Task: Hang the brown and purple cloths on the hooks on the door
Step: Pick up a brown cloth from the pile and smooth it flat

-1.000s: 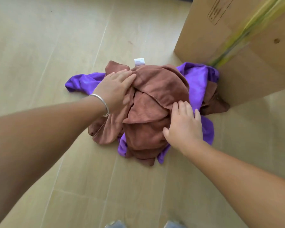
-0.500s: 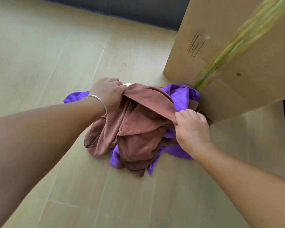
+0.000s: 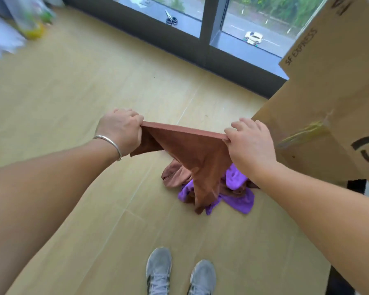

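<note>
Up it comes: a moment ago both hands were down in the heap on the floor, and now the person stands and one brown cloth (image 3: pixel 192 154) is lifted clear, its top edge stretched taut between them. The left hand (image 3: pixel 119 133) pinches one corner, the right hand (image 3: pixel 250 143) pinches the other, and the tail trails down toward the pile. That looks like the first cloth freed for hanging. The purple cloth (image 3: pixel 237 194) lies on the floor tangled with more brown fabric, beside the cardboard box (image 3: pixel 320 124). No door or hooks in view, and how many cloths remain in the heap is hard to make out
</note>
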Action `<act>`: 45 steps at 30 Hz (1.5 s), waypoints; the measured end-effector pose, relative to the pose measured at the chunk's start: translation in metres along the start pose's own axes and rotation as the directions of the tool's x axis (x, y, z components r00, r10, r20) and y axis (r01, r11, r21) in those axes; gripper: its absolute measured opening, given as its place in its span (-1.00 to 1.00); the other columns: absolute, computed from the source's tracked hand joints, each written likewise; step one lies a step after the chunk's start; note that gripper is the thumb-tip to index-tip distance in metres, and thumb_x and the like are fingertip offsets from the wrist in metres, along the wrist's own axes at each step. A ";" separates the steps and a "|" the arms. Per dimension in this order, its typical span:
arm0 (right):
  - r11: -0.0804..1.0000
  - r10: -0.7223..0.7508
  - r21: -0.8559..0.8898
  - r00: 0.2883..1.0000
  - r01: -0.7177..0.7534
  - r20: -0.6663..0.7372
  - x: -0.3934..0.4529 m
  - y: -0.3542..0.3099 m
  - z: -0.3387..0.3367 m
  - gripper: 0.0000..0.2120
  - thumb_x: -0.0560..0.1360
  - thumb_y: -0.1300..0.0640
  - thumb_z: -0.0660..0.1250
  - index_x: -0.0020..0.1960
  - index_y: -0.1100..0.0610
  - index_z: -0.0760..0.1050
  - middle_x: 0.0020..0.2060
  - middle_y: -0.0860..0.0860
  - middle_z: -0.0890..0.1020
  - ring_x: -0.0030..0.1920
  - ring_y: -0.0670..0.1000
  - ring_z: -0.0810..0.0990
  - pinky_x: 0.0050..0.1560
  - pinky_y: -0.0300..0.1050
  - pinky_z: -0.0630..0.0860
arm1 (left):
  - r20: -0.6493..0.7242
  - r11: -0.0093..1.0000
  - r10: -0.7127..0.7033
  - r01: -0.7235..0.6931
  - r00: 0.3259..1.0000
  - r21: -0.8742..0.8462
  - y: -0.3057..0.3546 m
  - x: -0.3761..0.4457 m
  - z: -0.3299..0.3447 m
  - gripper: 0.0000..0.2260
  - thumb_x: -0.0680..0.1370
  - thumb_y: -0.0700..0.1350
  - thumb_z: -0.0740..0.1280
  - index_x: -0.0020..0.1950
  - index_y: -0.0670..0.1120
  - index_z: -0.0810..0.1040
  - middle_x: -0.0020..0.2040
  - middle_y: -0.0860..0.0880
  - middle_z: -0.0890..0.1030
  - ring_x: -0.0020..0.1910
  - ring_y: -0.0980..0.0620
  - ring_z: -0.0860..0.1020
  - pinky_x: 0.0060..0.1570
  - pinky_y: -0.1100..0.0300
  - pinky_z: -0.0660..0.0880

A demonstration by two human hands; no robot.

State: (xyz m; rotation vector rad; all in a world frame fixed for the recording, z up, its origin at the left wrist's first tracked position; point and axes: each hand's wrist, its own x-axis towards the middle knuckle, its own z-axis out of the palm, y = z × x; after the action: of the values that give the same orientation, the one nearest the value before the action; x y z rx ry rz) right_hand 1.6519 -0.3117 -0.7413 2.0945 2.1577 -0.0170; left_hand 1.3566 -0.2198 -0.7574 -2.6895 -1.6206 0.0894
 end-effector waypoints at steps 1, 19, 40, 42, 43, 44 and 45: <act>0.999 -0.033 0.012 0.999 0.033 -0.006 0.008 -0.016 -0.021 -0.75 0.60 0.05 0.10 -0.01 0.09 0.54 0.02 0.00 0.58 0.30 0.09 0.38 0.20 -0.02 0.23 | -0.003 0.999 -0.049 0.049 0.999 -0.001 -0.018 -0.012 -0.015 -0.82 0.51 -0.18 0.17 -0.05 -0.14 0.56 -0.01 -0.11 0.61 0.03 -0.15 0.53 0.03 0.02 0.37; 0.754 -0.648 -0.021 0.739 0.656 -0.184 0.131 -0.414 -0.235 -0.71 0.61 -0.04 0.09 0.07 0.00 0.56 0.13 -0.09 0.58 0.39 0.02 0.33 0.38 0.01 0.20 | -0.037 0.626 -0.777 0.778 0.628 0.049 -0.348 -0.284 -0.118 -0.83 0.50 -0.22 0.20 -0.22 -0.02 0.51 -0.20 -0.07 0.59 -0.23 -0.13 0.46 -0.23 0.12 0.27; 0.459 -0.828 -0.060 0.451 0.887 0.333 0.007 -0.395 -0.051 -0.62 0.64 -0.14 0.01 0.30 -0.08 0.48 0.35 -0.09 0.44 0.52 0.03 0.08 0.47 -0.02 0.03 | 0.336 0.508 -0.819 0.860 0.466 0.044 -0.144 -0.509 -0.013 -0.85 0.55 -0.11 0.29 -0.07 -0.03 0.67 -0.12 0.00 0.62 0.01 -0.07 0.58 0.21 0.04 0.34; 0.445 -0.815 -0.058 0.431 0.894 0.388 -0.012 -0.371 -0.015 -0.63 0.64 -0.14 0.01 0.28 -0.08 0.49 0.33 -0.09 0.44 0.52 0.03 0.08 0.46 -0.02 0.02 | 0.392 0.508 -0.798 0.861 0.459 0.026 -0.106 -0.511 0.017 -0.83 0.57 -0.08 0.26 -0.03 0.01 0.65 -0.07 0.03 0.62 0.06 -0.04 0.57 0.27 0.06 0.30; 0.440 -0.804 -0.055 0.420 0.897 0.421 -0.023 -0.359 0.003 -0.63 0.64 -0.13 0.00 0.29 -0.08 0.48 0.34 -0.08 0.44 0.53 0.04 0.07 0.46 -0.02 0.01 | 0.412 0.511 -0.788 0.859 0.458 0.023 -0.087 -0.513 0.031 -0.83 0.57 -0.07 0.25 -0.04 0.02 0.65 -0.07 0.04 0.62 0.05 -0.03 0.57 0.25 0.07 0.32; 0.436 -0.791 -0.054 0.411 0.898 0.454 -0.033 -0.347 0.020 -0.63 0.64 -0.13 0.00 0.29 -0.08 0.48 0.34 -0.08 0.43 0.53 0.04 0.07 0.47 -0.02 0.01 | 0.423 0.519 -0.780 0.854 0.460 0.028 -0.069 -0.516 0.045 -0.84 0.57 -0.06 0.26 -0.06 0.02 0.64 -0.09 0.05 0.61 0.02 -0.02 0.57 0.21 0.09 0.35; 0.433 -0.776 -0.053 0.402 0.900 0.486 -0.044 -0.335 0.037 -0.63 0.64 -0.13 0.00 0.29 -0.08 0.47 0.34 -0.08 0.43 0.53 0.04 0.07 0.47 -0.01 0.01 | 0.444 0.529 -0.769 0.848 0.459 0.039 -0.051 -0.518 0.057 -0.83 0.58 -0.04 0.24 -0.06 0.02 0.63 -0.10 0.06 0.60 0.01 -0.01 0.57 0.16 0.12 0.38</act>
State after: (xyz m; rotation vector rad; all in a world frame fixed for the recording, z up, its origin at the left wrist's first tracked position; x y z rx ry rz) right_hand 1.3229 -0.3702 -0.8017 0.5182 2.4655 -0.1754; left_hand 1.0671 -0.6557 -0.7877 -1.6860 -3.0096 0.5466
